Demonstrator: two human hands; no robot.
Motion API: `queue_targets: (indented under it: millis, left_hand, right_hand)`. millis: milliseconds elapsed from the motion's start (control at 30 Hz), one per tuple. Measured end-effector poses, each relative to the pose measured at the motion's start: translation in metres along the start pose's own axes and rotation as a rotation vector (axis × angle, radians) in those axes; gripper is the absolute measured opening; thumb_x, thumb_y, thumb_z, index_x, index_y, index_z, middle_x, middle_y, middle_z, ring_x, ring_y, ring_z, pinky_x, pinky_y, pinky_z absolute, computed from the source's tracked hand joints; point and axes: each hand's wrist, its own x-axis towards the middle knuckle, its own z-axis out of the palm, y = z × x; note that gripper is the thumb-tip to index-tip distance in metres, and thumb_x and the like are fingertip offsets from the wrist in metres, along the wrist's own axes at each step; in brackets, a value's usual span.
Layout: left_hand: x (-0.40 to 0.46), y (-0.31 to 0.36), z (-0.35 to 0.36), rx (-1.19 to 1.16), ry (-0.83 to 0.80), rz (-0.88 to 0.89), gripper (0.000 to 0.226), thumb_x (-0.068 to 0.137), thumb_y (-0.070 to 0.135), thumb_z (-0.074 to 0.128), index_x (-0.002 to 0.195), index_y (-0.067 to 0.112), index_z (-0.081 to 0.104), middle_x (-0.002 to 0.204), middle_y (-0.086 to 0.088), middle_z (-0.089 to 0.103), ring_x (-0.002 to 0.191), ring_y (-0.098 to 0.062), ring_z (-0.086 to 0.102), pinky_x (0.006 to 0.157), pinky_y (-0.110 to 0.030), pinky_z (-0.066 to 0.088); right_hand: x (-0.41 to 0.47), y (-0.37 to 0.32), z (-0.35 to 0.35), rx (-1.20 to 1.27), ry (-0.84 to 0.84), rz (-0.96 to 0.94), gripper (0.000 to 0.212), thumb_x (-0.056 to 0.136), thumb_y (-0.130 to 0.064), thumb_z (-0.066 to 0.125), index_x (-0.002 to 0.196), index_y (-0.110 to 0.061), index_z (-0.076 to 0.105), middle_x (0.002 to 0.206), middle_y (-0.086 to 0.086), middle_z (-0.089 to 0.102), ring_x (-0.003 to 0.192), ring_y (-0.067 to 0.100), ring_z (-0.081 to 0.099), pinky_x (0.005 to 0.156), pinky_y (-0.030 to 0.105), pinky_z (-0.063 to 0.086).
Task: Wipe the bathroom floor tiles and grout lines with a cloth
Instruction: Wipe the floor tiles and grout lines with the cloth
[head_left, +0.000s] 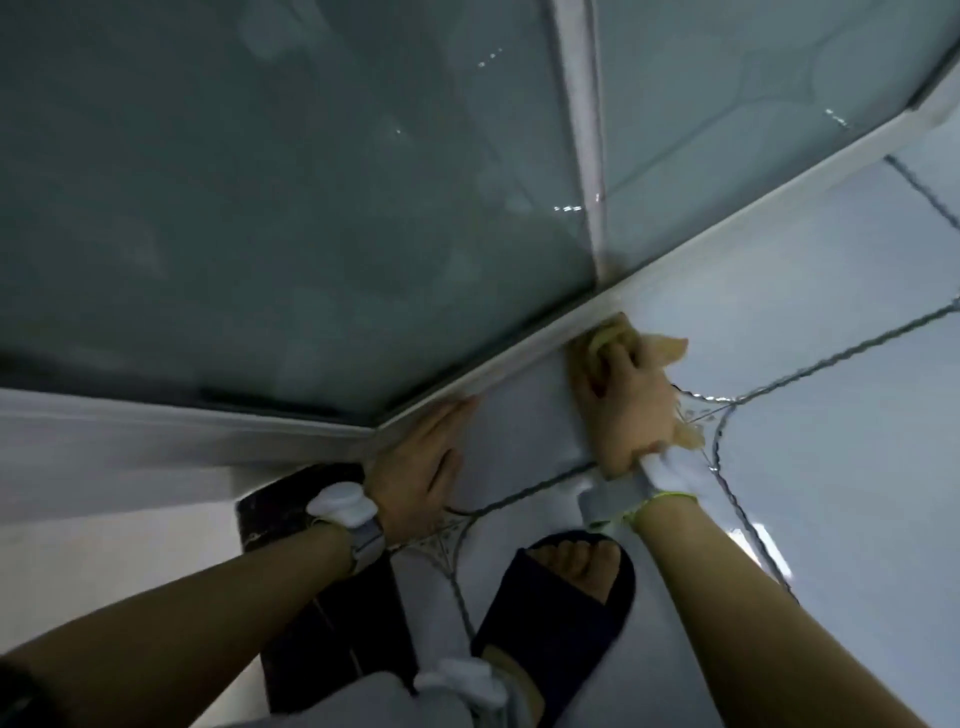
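The right hand (631, 402) grips a yellow cloth (670, 347) and presses it down on the pale floor tile (524, 431), right beside the white sill (467, 371) under the glass shower screen (270, 208). Bits of cloth stick out past the fingers and near the wrist. The left hand (423, 467) lies flat with straight fingers on the same tile, touching the sill. Dark grout lines (831, 358) run between the tiles. A foot in a dark slipper (556, 618) stands between the two arms. Each wrist wears a band with a white piece on it.
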Motion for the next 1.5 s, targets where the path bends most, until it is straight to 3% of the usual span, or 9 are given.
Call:
queue_targets:
  millis: [167, 300, 533, 600, 667, 800, 1000, 1300, 1500]
  left_hand:
    - [-0.01, -0.006, -0.004, -0.001, -0.01, 0.025, 0.063, 0.1, 0.043, 0.027, 0.151, 0.009, 0.014, 0.159, -0.004, 0.015, 0.147, -0.015, 0.016, 0.12, -0.035, 0.017]
    - [-0.01, -0.01, 0.001, 0.082, -0.016, 0.069, 0.06, 0.1, 0.029, 0.033, 0.151, 0.009, 0.009, 0.16, -0.004, 0.011, 0.147, -0.015, 0.014, 0.12, -0.036, 0.016]
    - [0.014, 0.011, 0.038, 0.062, -0.017, 0.005, 0.084, 0.094, 0.039, 0.052, 0.149, 0.019, -0.007, 0.159, 0.004, -0.006, 0.145, -0.003, -0.002, 0.117, -0.018, -0.006]
    - [0.032, 0.02, 0.043, 0.073, -0.052, 0.045, 0.085, 0.093, 0.038, 0.055, 0.146, 0.021, -0.009, 0.156, 0.006, -0.009, 0.143, -0.003, -0.003, 0.114, -0.013, -0.011]
    - [0.054, 0.031, 0.046, 0.059, -0.1, 0.082, 0.08, 0.094, 0.034, 0.055, 0.144, 0.021, -0.005, 0.153, 0.006, -0.007, 0.144, -0.008, 0.002, 0.112, -0.01, -0.011]
    - [0.096, 0.058, 0.042, 0.036, -0.037, 0.233, 0.058, 0.093, 0.019, 0.054, 0.144, 0.008, 0.029, 0.148, -0.001, 0.024, 0.137, -0.021, 0.03, 0.113, -0.015, 0.01]
    - [0.185, 0.134, 0.044, 0.123, -0.031, 0.474, 0.057, 0.089, 0.016, 0.06, 0.139, -0.003, 0.04, 0.146, -0.015, 0.039, 0.134, -0.023, 0.034, 0.112, -0.016, 0.014]
    - [0.296, 0.288, 0.109, 0.048, 0.046, 0.505, 0.051, 0.091, 0.007, 0.048, 0.141, 0.003, 0.04, 0.151, -0.008, 0.035, 0.141, -0.022, 0.028, 0.116, -0.034, 0.023]
    - [0.324, 0.335, 0.153, 0.2, -0.008, 0.642, 0.047, 0.096, 0.018, 0.042, 0.142, 0.011, 0.041, 0.149, -0.005, 0.036, 0.139, -0.024, 0.027, 0.114, -0.037, 0.023]
  right_hand:
    - [-0.071, -0.075, 0.057, 0.087, -0.443, -0.507, 0.016, 0.084, -0.007, 0.069, 0.098, -0.001, 0.074, 0.111, 0.023, 0.064, 0.096, 0.039, 0.064, 0.075, 0.041, 0.055]
    - [-0.047, -0.039, 0.038, -0.026, -0.524, -0.695, 0.026, 0.097, -0.026, 0.055, 0.114, -0.012, 0.069, 0.13, 0.015, 0.055, 0.111, 0.036, 0.054, 0.09, 0.04, 0.047]
    - [0.051, 0.081, -0.073, -0.126, 0.235, 0.05, 0.016, 0.079, -0.032, 0.061, 0.076, -0.017, 0.054, 0.091, 0.011, 0.054, 0.07, 0.037, 0.054, 0.06, 0.03, 0.033]
    - [0.041, 0.066, -0.061, -0.105, 0.219, 0.076, 0.014, 0.078, -0.027, 0.064, 0.074, -0.018, 0.055, 0.092, 0.011, 0.055, 0.071, 0.035, 0.054, 0.062, 0.029, 0.028]
    - [0.011, 0.047, -0.046, -0.094, 0.059, -0.141, 0.01, 0.081, -0.024, 0.068, 0.081, -0.016, 0.062, 0.095, 0.009, 0.057, 0.077, 0.032, 0.054, 0.063, 0.03, 0.032]
    - [0.003, 0.086, -0.082, -0.14, -0.116, -0.474, 0.026, 0.091, -0.032, 0.048, 0.101, -0.016, 0.066, 0.1, 0.011, 0.058, 0.08, 0.034, 0.054, 0.068, 0.038, 0.048]
    - [0.102, 0.188, -0.203, -0.331, 0.328, 0.223, 0.02, 0.088, -0.019, 0.059, 0.094, -0.001, 0.065, 0.11, 0.025, 0.057, 0.087, 0.045, 0.056, 0.073, 0.043, 0.039]
    - [-0.007, 0.163, -0.162, -0.243, 0.022, -0.196, 0.017, 0.092, -0.02, 0.062, 0.107, -0.015, 0.07, 0.103, 0.006, 0.062, 0.081, 0.029, 0.054, 0.069, 0.039, 0.048]
    - [0.021, 0.23, -0.238, -0.326, 0.348, 0.312, 0.019, 0.088, -0.013, 0.07, 0.106, -0.013, 0.073, 0.101, 0.011, 0.063, 0.085, 0.035, 0.055, 0.075, 0.035, 0.041]
